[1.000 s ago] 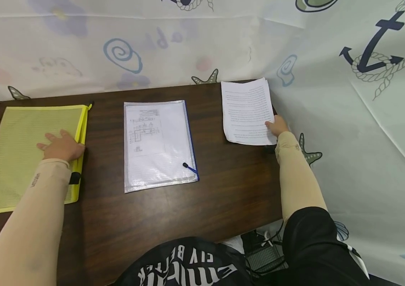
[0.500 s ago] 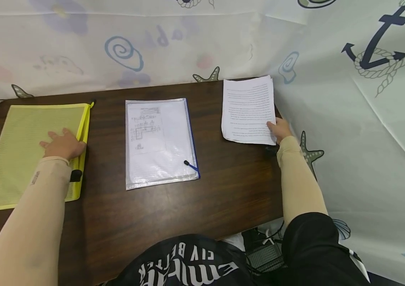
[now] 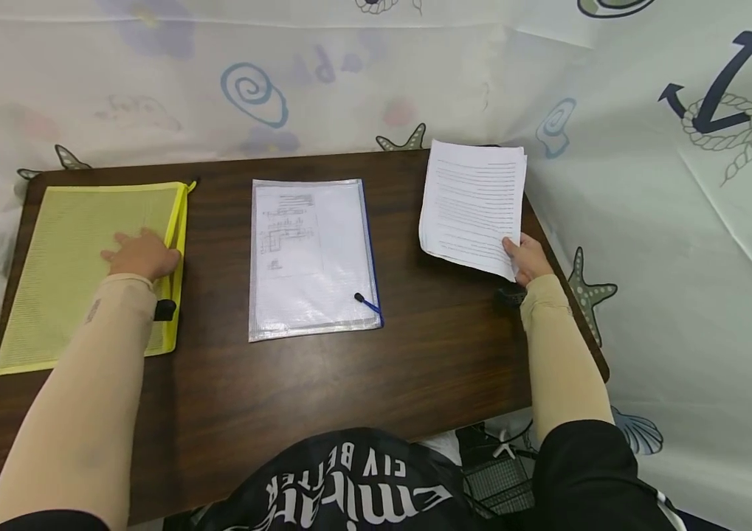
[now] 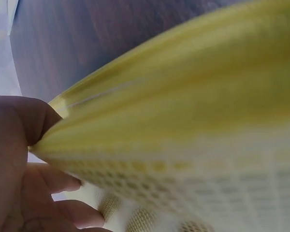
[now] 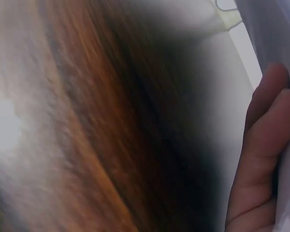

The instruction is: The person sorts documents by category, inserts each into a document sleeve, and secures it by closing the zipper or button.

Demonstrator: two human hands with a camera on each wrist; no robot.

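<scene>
Head view, hands first: left hand (image 3: 143, 254) at centre left of the frame, resting on the right edge of the yellow mesh pouch (image 3: 83, 273), fingers spread over the mesh near its zip side. Left wrist view, close and blurred: thumb on one side of the pouch's (image 4: 193, 125) yellow edge, fingers (image 4: 63, 181) under it — pinching that edge, with the edge raised off the dark wood. Right hand (image 3: 527, 257) at centre right of the frame, gripping the lower right corner of the paper stack (image 3: 474, 206), thumb on top; near corner lifted, the sheets tilted up from the table (image 3: 322, 383). Right wrist view: fingers (image 5: 263, 145) curled against the white sheets at the right border, all else too blurred to read.

Between the two hands, well apart from both: clear zip folder (image 3: 312, 254) lying flat in the middle of the frame, a printed sheet with a diagram inside, blue zip along its right side, blue pull (image 3: 367, 302) at the lower right corner. Small black object (image 3: 164, 310) at the left wrist, over the pouch's lower right part. Behind, filling the upper frame and the right side — pale printed cloth (image 3: 615, 110) with spirals, starfish and an anchor.
</scene>
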